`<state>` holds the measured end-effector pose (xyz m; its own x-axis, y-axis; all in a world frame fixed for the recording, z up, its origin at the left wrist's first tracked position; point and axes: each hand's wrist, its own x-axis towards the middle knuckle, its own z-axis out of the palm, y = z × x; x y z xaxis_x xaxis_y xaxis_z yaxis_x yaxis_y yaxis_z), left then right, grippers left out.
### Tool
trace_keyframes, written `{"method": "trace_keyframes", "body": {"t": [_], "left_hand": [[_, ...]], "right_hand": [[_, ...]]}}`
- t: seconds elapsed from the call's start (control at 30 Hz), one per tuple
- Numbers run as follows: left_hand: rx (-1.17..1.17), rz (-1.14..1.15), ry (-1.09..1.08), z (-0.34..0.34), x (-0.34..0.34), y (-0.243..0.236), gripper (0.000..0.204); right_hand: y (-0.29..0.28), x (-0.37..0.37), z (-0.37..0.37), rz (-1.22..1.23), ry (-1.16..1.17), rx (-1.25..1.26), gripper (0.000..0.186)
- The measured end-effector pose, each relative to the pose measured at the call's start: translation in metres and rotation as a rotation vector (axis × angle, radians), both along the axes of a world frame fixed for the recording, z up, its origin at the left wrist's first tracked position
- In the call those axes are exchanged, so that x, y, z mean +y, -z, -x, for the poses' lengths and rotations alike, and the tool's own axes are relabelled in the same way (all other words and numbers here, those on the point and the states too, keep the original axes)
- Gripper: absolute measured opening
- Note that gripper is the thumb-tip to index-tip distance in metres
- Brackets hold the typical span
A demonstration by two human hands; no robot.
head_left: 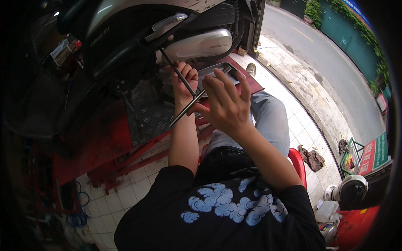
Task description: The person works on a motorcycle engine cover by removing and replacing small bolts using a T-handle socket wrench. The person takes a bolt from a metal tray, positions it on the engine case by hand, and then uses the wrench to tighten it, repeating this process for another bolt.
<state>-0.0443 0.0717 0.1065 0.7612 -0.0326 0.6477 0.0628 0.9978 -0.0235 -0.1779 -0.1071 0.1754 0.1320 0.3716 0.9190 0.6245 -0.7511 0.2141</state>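
A metal T-handle wrench (183, 78) slants from a parked scooter's (201, 46) lower side toward me. Where its far tip meets the machine is dark and hard to make out. My left hand (184, 83) is closed around the shaft with curled fingers. At the crossbar, my right hand (228, 102) has its fingers spread apart, and its thumb lies close under the bar. Part of the crossbar passes behind those fingers. Just beyond my right hand, a shallow metal tray (202, 74) rests on the red lift platform (252, 85); its contents are mostly hidden.
I sit on a red plastic chair (298, 166). A dark rag (312, 159) lies on the white tiled floor to the right. Blue hose (77, 217) coils at lower left. A white jug (327, 211) and red container (356, 226) stand at lower right. The street (314, 46) runs beyond.
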Motion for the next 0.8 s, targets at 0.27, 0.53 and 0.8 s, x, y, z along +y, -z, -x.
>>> {"method": "trace_keyframes", "body": {"t": [0.27,0.53,0.8], "left_hand": [[0.047,-0.035,-0.046,0.003,0.002,-0.003,0.033],[0.060,-0.033,-0.052,0.002,0.003,-0.002,0.035],[0.022,-0.084,-0.088,0.004,0.001,-0.003,0.037]], "right_hand": [[-0.003,0.010,-0.006,0.011,0.039,0.052,0.062],[-0.008,0.004,-0.019,0.065,-0.264,0.357,0.054],[-0.001,0.006,-0.032,0.014,-0.279,0.236,0.027]]}}
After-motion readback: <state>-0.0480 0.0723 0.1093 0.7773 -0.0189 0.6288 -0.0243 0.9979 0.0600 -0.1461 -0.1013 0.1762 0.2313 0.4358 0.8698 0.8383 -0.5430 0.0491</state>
